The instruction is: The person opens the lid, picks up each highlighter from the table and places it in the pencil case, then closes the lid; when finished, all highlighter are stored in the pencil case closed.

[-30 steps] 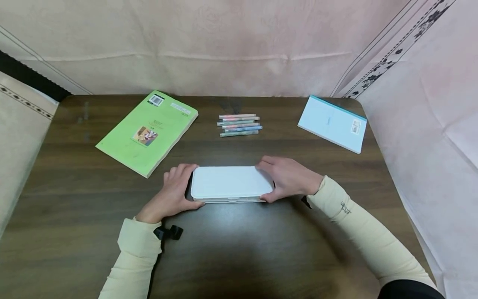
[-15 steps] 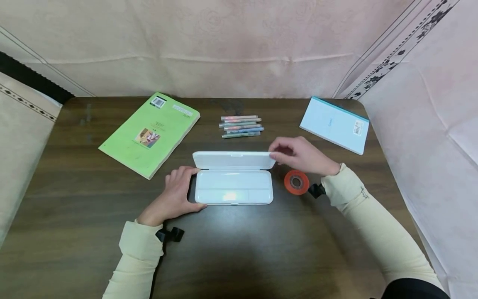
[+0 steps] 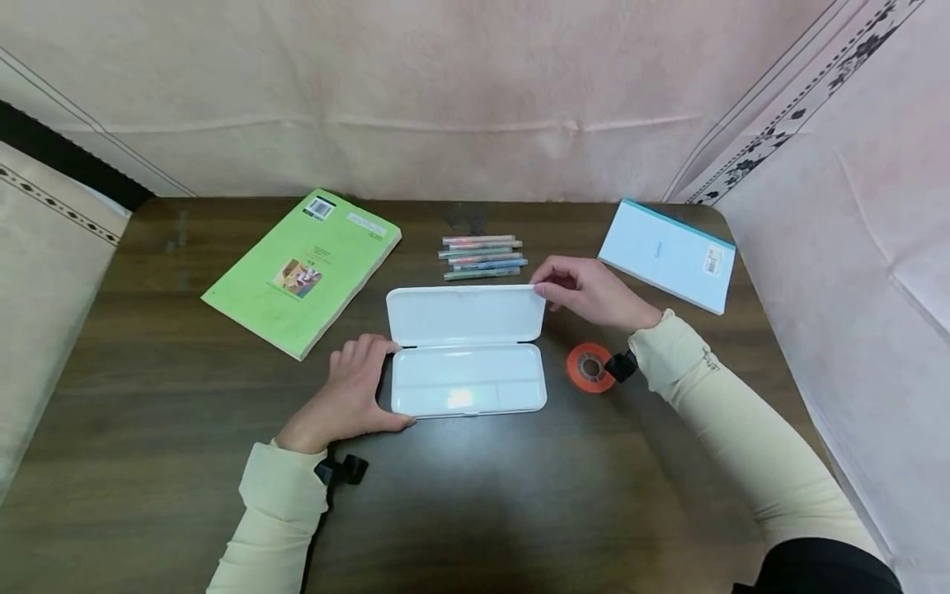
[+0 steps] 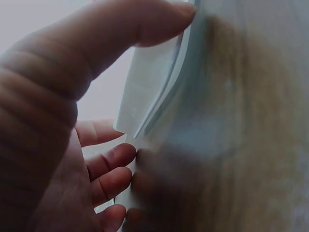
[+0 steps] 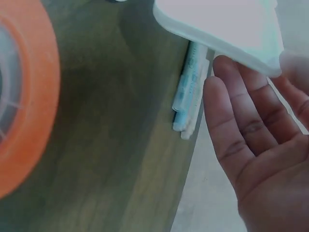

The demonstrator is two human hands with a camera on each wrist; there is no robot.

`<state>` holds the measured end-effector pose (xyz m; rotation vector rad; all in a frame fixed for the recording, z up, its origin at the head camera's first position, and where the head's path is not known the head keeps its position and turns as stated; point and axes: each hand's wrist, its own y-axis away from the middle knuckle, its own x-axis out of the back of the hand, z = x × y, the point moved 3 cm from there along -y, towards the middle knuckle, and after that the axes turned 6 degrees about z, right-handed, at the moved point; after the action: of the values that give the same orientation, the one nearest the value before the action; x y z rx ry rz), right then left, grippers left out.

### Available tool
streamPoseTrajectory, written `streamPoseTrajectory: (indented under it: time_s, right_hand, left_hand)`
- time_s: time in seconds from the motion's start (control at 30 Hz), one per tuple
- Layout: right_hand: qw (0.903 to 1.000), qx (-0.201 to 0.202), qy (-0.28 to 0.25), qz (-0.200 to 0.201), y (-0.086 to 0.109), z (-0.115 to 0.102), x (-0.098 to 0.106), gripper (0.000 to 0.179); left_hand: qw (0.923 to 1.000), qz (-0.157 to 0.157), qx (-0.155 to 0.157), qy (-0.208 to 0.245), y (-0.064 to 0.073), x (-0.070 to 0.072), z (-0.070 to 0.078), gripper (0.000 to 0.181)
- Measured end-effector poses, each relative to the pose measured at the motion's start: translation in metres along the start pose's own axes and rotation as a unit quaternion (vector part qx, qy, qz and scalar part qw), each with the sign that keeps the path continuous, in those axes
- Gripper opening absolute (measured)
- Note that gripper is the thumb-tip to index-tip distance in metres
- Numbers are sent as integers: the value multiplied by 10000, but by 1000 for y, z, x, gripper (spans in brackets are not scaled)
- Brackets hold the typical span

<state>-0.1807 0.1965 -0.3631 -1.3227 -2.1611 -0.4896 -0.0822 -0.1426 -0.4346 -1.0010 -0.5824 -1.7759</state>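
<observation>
Pinching the raised lid [image 3: 466,315] by its far right corner, the right hand [image 3: 594,290] is near the tape [image 3: 575,371]. The left hand [image 3: 347,389] grips the left end of the case [image 3: 438,381], open on the table [image 3: 475,503] before the pens [image 3: 484,262].

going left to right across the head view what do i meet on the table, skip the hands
Green book → open white case → orange tape roll → light blue notebook.
</observation>
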Motion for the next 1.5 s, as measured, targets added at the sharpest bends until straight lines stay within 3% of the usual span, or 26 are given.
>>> streamPoseTrajectory:
  time_s: [0.23,0.33,0.53,0.67,0.8,1.0,1.5]
  right_hand:
    - [9986,-490,-182,109,-27,8,23,26]
    - [9977,-550,300,251,-48,16,32,25]
    - [9893,-317,1417,124,-90,32,32,22]
    - [9845,-100,1752,18,-112,38,25,18]
    - [9807,-145,1942,-177,-128,44,19,14]
    - [9776,-19,2057,-438,-143,47,10,11]
    - [9708,-94,2281,-731,-147,48,0,12]
  left_hand:
    - [10000,27,39,-66,0,2,0,95]
    - [9999,49,45,-100,1,2,0,94]
    - [9999,81,-2,-90,3,0,2,93]
    - [9999,75,-37,-92,3,-1,4,94]
    - [9999,64,-13,-100,3,-1,4,94]
    - [9999,92,29,-136,4,0,2,94]
    - [9998,130,59,-164,5,1,4,94]
